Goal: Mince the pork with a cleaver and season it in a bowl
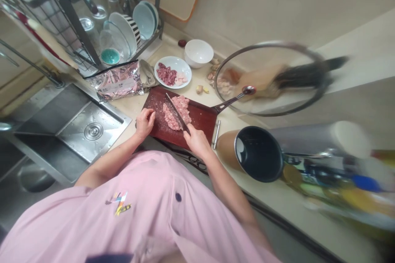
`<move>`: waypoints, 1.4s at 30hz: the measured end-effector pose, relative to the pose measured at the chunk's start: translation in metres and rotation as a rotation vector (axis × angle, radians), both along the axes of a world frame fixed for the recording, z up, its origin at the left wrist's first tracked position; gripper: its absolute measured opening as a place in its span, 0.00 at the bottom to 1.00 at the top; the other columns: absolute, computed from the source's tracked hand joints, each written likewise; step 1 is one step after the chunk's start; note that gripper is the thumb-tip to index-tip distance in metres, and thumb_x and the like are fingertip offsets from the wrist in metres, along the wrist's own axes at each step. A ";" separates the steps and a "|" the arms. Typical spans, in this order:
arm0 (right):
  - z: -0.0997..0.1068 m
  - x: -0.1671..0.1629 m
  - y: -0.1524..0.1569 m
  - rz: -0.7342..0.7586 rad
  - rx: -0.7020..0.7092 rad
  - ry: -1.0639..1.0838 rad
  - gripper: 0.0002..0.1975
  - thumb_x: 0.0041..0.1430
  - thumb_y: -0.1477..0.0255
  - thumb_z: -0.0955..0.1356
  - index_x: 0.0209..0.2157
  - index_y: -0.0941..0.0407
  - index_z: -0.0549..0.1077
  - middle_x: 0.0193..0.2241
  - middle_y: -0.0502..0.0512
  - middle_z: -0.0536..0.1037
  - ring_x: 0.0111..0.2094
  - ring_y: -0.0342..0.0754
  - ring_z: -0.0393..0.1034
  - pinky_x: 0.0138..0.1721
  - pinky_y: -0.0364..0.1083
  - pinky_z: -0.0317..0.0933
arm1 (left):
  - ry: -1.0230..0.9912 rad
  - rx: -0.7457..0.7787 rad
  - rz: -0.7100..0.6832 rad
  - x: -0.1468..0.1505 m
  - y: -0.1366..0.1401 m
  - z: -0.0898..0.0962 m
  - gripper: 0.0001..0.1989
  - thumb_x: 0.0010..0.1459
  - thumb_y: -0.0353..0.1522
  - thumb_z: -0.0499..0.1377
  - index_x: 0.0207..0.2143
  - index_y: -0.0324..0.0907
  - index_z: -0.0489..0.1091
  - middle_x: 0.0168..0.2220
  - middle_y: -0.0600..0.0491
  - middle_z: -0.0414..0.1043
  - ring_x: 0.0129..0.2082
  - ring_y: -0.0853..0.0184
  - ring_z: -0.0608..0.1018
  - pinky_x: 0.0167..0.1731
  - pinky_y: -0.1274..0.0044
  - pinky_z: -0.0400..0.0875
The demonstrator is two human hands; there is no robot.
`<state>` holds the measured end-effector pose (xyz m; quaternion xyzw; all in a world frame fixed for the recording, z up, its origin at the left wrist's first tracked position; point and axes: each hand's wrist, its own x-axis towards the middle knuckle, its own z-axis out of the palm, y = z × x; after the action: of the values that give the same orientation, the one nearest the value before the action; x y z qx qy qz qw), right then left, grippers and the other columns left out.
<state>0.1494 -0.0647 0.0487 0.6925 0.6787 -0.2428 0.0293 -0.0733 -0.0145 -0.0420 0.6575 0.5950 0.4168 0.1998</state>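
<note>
I am logging, left to right: left hand, sitting loosely curled at the near left edge of the cutting board; whether it is gripping, I cannot tell. Minced meat, lying mid-board. Knife, slanting across the meat. Right hand, clasping the knife. Step, I judge: mincing; a further stroke is calling for the left hand staying clear.

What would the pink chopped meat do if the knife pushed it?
The chopped meat would probably squash and break apart, since it is a loose heap of tiny pieces. It may be sticky too: small bits dot the cutting board.
</note>
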 end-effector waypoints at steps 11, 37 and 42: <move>-0.002 -0.005 -0.006 0.025 0.041 -0.046 0.17 0.65 0.68 0.58 0.51 0.58 0.67 0.34 0.61 0.79 0.33 0.52 0.74 0.32 0.44 0.55 | 0.016 0.014 0.018 0.000 0.000 -0.002 0.10 0.63 0.36 0.51 0.37 0.40 0.69 0.33 0.50 0.72 0.33 0.68 0.73 0.37 0.75 0.68; -0.002 -0.006 -0.009 0.034 0.006 -0.083 0.14 0.65 0.69 0.59 0.48 0.57 0.68 0.31 0.60 0.79 0.30 0.51 0.72 0.30 0.44 0.51 | 0.006 -0.004 0.029 0.002 -0.001 0.000 0.10 0.63 0.36 0.51 0.37 0.40 0.69 0.34 0.50 0.72 0.34 0.68 0.73 0.37 0.75 0.68; -0.002 -0.011 -0.013 0.054 0.044 -0.075 0.15 0.66 0.68 0.58 0.48 0.58 0.68 0.31 0.59 0.79 0.30 0.50 0.72 0.30 0.44 0.51 | -0.027 0.035 0.037 0.002 0.000 -0.002 0.10 0.63 0.36 0.52 0.37 0.40 0.69 0.33 0.50 0.72 0.33 0.68 0.73 0.36 0.76 0.68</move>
<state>0.1384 -0.0779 0.0465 0.6831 0.7007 -0.2008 0.0459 -0.0712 -0.0148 -0.0442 0.6440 0.5969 0.4398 0.1885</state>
